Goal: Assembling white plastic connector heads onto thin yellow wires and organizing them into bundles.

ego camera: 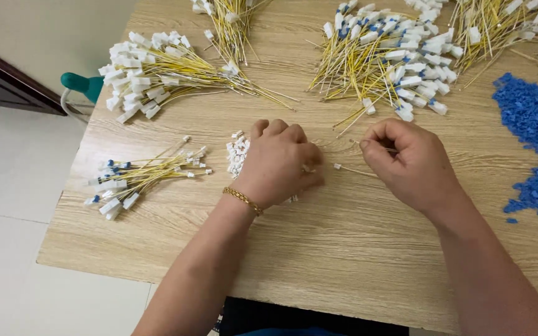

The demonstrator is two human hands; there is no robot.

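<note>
My right hand [410, 163] pinches a thin yellow wire [351, 169] between thumb and forefinger; its white tip pokes toward 9 o'clock. My left hand [278, 163] is curled knuckles-up on the wooden table [344, 249], fingertips down beside a small heap of white connector housings [237, 154]; can't tell if it grips one. Gold bracelet [243, 200] on that wrist. At 9 o'clock from the left hand: small bundle of yellow wires with white and blue plugs [133, 180]. At 11 o'clock: bundle with white plugs [151, 73]. At 1 o'clock: big pile of finished wires [384, 59]. At 3 o'clock from the right hand: heap of blue plastic clips [537, 140].
</note>
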